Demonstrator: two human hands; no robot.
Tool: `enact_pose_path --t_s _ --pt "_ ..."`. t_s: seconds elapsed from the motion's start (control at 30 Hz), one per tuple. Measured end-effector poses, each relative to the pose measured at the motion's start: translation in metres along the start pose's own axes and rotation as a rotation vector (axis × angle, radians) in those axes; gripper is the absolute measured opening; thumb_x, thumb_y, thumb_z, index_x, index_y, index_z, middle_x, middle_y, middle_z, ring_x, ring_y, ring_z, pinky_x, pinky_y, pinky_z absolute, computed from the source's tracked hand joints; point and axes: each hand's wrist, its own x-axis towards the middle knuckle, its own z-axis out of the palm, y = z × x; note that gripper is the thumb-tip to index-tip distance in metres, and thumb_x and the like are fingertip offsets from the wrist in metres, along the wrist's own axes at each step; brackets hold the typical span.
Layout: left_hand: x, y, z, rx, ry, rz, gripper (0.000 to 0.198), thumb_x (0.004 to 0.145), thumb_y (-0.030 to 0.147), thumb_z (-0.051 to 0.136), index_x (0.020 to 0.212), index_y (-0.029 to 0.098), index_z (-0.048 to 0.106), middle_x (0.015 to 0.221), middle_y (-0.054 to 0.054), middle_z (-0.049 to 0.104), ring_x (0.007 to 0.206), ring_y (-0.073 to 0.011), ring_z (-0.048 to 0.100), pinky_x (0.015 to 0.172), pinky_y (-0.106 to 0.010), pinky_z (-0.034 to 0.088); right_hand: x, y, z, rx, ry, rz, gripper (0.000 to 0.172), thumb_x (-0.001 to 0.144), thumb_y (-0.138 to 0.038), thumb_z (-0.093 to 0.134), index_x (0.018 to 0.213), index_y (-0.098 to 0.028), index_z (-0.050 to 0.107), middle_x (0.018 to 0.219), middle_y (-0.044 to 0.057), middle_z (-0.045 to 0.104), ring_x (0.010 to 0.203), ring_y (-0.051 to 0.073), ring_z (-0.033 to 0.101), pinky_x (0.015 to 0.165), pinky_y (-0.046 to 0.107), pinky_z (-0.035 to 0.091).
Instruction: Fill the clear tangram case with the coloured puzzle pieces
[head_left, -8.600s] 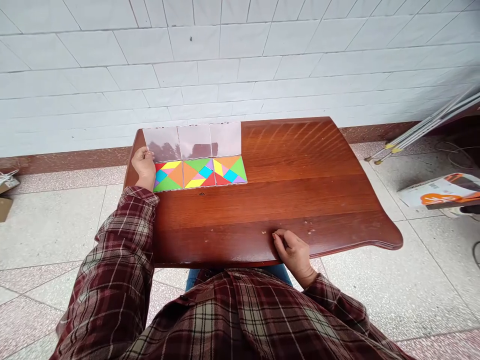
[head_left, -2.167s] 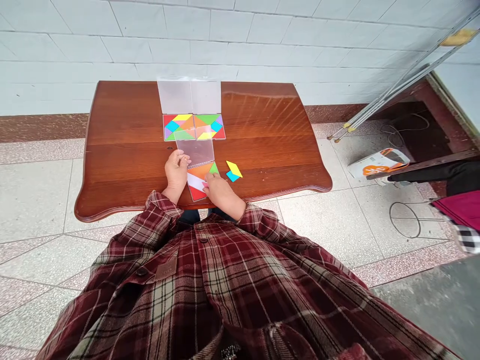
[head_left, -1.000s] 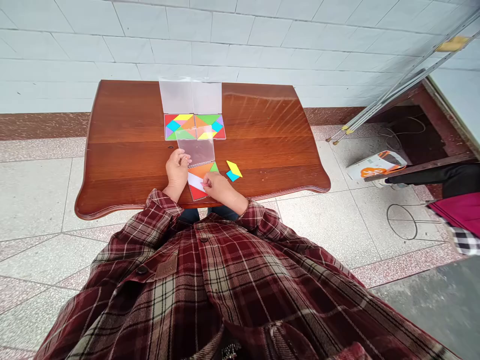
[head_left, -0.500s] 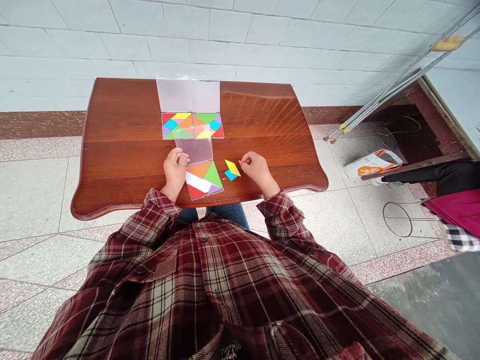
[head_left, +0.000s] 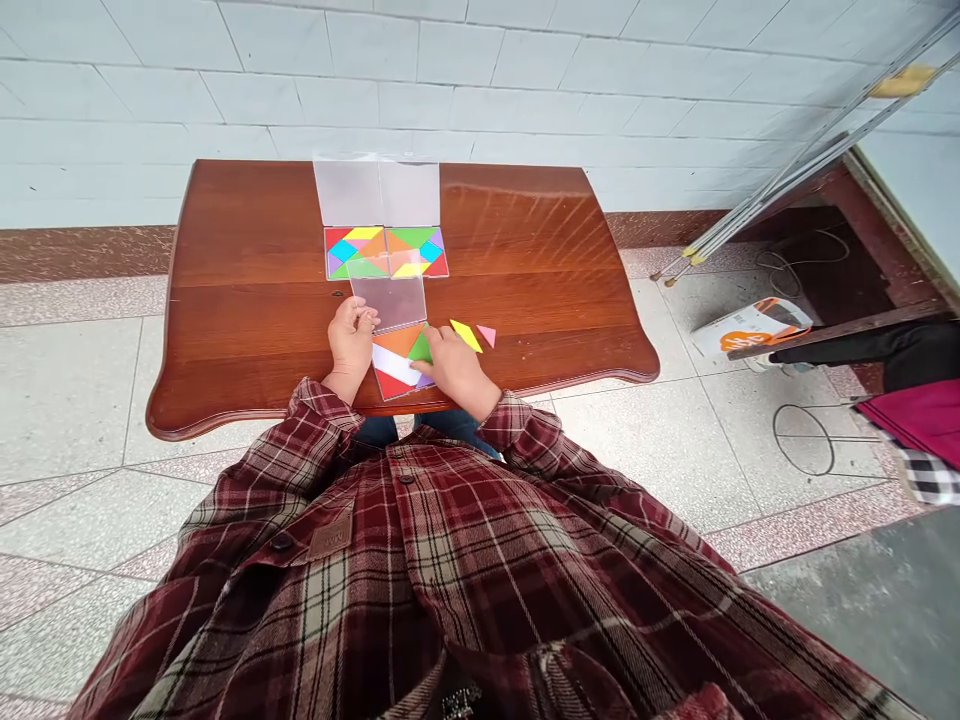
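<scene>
Wooden table (head_left: 525,240), head view: upper row of coloured tangram pieces (head_left: 384,252) looks filled; lower square (head_left: 396,365) is partly filled. Left hand (head_left: 350,335) is curled, pinching the clear plastic flap (head_left: 388,303). Right hand (head_left: 456,362) lies over the green triangle (head_left: 420,348), grip unclear. Yellow parallelogram (head_left: 466,336) and pink triangle (head_left: 487,335) lie loose, unplaced, just beside.

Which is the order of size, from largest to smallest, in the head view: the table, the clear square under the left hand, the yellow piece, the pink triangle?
Largest to smallest: the table, the clear square, the yellow piece, the pink triangle.
</scene>
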Motion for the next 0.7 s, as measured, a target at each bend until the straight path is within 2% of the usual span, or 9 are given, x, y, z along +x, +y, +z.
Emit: enact_pose_path --t_s 0.13,0.27,0.43,0.5,0.57,0.63,0.7 --pt "-0.001 0.001 0.001 -0.022 0.002 -0.011 0.022 0.078 0.011 0.049 0.097 0.020 0.052 0.077 0.003 0.063 0.067 -0.0073 0.061 0.073 -0.024 0.053 -0.002 -0.011 -0.006 -0.117 -0.050 0.022 0.053 0.088 -0.033 0.058 0.131 -0.006 0.044 0.113 0.020 0.062 0.104 0.028 0.060 0.086 0.035 0.046" --pt "-0.001 0.001 0.003 -0.025 0.012 -0.011 0.019 0.078 0.013 0.049 0.096 0.020 0.052 0.077 0.003 0.062 0.068 -0.0075 0.061 0.073 -0.024 0.053 -0.006 -0.013 -0.008 -0.153 -0.056 0.019 0.050 0.092 -0.026 0.045 0.136 -0.004 0.038 0.107 0.022 0.065 0.097 0.029 0.064 0.081 0.035 0.047" --pt "0.000 -0.001 0.002 0.009 0.001 -0.003 0.020 0.078 0.014 0.049 0.097 0.020 0.051 0.077 0.002 0.063 0.066 -0.0072 0.061 0.072 -0.024 0.053 -0.006 -0.006 -0.007 -0.049 -0.031 0.094 0.038 0.090 -0.013 0.038 0.126 -0.009 0.048 0.096 0.019 0.069 0.087 0.026 0.067 0.075 0.032 0.048" --pt "0.000 -0.002 0.001 0.022 0.001 0.014 0.020 0.078 0.015 0.049 0.097 0.020 0.051 0.077 0.002 0.063 0.066 -0.0073 0.062 0.071 -0.023 0.053 -0.006 0.004 -0.011 0.023 0.022 0.133 0.036 0.090 -0.013 0.039 0.123 -0.012 0.051 0.090 0.016 0.070 0.082 0.025 0.067 0.074 0.032 0.048" --pt "0.000 -0.002 0.000 0.037 -0.002 0.031 0.020 0.079 0.016 0.050 0.098 0.020 0.051 0.077 0.002 0.063 0.067 -0.0074 0.062 0.070 -0.023 0.053 -0.005 0.020 -0.016 0.107 0.130 0.165 0.036 0.089 -0.017 0.042 0.123 -0.014 0.053 0.087 0.013 0.070 0.079 0.025 0.066 0.076 0.033 0.048" --pt "0.000 -0.001 -0.001 0.052 -0.007 0.043 0.020 0.079 0.016 0.050 0.098 0.020 0.052 0.078 0.002 0.064 0.067 -0.0077 0.063 0.070 -0.023 0.052 -0.004 0.045 -0.021 0.189 0.251 0.196 0.037 0.087 -0.019 0.044 0.122 -0.014 0.054 0.089 0.012 0.070 0.078 0.025 0.064 0.078 0.035 0.047" --pt "0.001 -0.001 -0.002 0.062 -0.006 0.048 0.020 0.078 0.016 0.050 0.098 0.020 0.052 0.077 0.003 0.064 0.068 -0.0079 0.063 0.071 -0.023 0.052 -0.001 0.075 -0.021 0.263 0.316 0.252 0.036 0.085 -0.019 0.046 0.119 -0.013 0.057 0.090 0.012 0.069 0.079 0.024 0.063 0.080 0.036 0.047"
